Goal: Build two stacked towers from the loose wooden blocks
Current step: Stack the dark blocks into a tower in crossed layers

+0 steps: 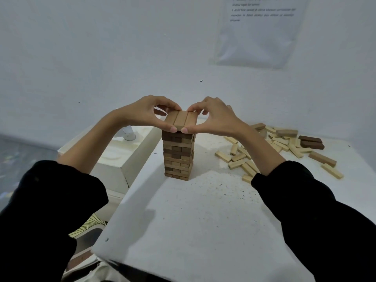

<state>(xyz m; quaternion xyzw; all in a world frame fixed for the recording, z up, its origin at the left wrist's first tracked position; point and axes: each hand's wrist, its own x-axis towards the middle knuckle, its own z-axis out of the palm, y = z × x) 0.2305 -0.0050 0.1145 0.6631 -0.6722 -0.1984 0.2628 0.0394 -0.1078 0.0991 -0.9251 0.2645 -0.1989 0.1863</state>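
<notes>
Tower (178, 157): mid-tan and dark brown blocks, mixed through the layers.
Top layer (181, 119): three tan blocks, uniform.
Loose blocks (264, 151): mostly pale cream, some tan.
Dark blocks (311, 141): two, deep brown.
Table (203, 210): white, speckled with dark flecks.
Sleeves (50, 200): black.
Wall sheet (262, 31): white, black print.

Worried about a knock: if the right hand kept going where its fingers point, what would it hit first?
The top row of three tan wooden blocks on the tall wooden tower; the right hand pinches it. Beyond, probably the left hand.
</notes>
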